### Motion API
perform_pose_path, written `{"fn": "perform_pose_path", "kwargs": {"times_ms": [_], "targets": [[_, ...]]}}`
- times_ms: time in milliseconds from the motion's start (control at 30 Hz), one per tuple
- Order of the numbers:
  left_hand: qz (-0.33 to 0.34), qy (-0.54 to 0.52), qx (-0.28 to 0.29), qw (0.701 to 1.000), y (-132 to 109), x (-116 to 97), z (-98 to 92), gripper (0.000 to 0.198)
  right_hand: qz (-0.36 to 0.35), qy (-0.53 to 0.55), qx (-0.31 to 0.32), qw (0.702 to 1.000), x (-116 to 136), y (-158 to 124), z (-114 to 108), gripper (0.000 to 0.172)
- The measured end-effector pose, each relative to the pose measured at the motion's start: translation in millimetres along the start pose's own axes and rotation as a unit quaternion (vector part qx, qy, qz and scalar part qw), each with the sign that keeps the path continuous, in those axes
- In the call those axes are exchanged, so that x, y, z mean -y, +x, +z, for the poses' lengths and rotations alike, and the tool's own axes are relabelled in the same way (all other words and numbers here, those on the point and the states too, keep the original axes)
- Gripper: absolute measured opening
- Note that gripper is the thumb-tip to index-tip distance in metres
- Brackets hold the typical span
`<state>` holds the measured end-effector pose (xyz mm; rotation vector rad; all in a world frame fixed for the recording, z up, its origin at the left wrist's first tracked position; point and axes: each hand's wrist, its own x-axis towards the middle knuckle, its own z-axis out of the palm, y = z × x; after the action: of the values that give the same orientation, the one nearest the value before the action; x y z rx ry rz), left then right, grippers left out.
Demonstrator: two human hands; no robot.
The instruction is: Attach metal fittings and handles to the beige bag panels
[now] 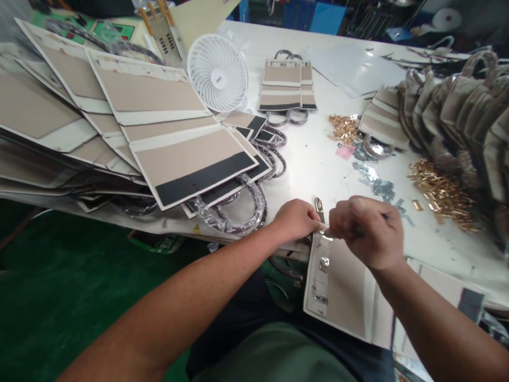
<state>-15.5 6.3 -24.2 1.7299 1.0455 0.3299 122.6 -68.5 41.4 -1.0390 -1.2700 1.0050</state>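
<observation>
a round white fan (217, 73) stands on the white counter (304, 164), its slatted front turned toward the viewer. behind the fan, a pale yellow sheet (202, 22) spreads over the surface. left of it sit a pale slotted piece with orange-brown bars (165, 37) and, further left, a green tray (104, 29). right of the fan lies a clear plastic sheet (353, 71); nearer the viewer on that side is a pink slip (345, 153). blue panels (326, 19) show beyond the fan to the right, and a white roll (447, 19) well past them. the green floor (91, 289) lies below and left of the fan.
</observation>
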Motion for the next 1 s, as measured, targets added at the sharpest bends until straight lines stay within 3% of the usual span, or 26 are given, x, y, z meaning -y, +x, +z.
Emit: {"fn": "perform_pose_path", "kwargs": {"times_ms": [100, 233, 400, 533, 600, 700, 800, 833, 900, 933, 1000], "targets": [[0.0, -0.007, -0.008, 1.0, 0.1, 0.0, 0.3, 0.008, -0.057, 0.064, -0.032, 0.996, -4.5, -1.2, 1.0, 0.05], [-0.003, 0.006, -0.003, 1.0, 0.9, -1.6, 0.1, 0.008, -0.027, 0.044, -0.046, 0.998, -7.2, -4.5, 2.2, 0.048], [-0.022, 0.002, -0.008, 1.0, 1.1, -2.7, 1.3, 0.011, -0.055, 0.097, -0.045, 0.993, 11.2, -2.7, 0.1, 0.047], [-0.037, -0.013, -0.009, 0.999, 2.3, -0.8, 4.5, 0.011, -0.036, 0.097, -0.076, 0.992, -5.0, -9.3, -5.1, 0.049], [-0.046, -0.024, -0.009, 0.999, 3.1, 0.2, 5.0, 0.012, -0.01, 0.033, -0.088, 0.996, -10.8, -22.5, -15.2, 0.05], [-0.047, -0.021, -0.009, 0.999, 3.7, -0.1, 4.0, 0.013, 0.024, -0.165, -0.091, 0.982, -1.9, -60.8, -32.8, 0.048], [-0.043, -0.011, -0.011, 0.999, 1.4, -3.3, 4.2, 0.011, 0.026, -0.366, 0.003, 0.93, 8.2, -118.6, -35.5, 0.027], [-0.045, -0.009, -0.015, 0.999, -0.5, -5.2, 4.9, 0.01, 0.02, -0.422, 0.045, 0.905, 7.2, -138.4, -32.5, 0.035], [-0.051, -0.01, -0.026, 0.998, -6.1, -10.8, 6.6, 0.008, 0.002, -0.514, 0.07, 0.855, -0.3, -171.6, -25.5, 0.05], [-0.053, -0.012, -0.031, 0.998, -9.8, -14.8, 6.9, 0.007, -0.009, -0.534, 0.063, 0.843, -4.0, -182.9, -23.4, 0.054], [-0.051, -0.023, -0.031, 0.998, -19.2, -25.7, 4.5, 0.006, -0.037, -0.519, 0.022, 0.854, -2.4, -194.2, -24.7, 0.051]]}}
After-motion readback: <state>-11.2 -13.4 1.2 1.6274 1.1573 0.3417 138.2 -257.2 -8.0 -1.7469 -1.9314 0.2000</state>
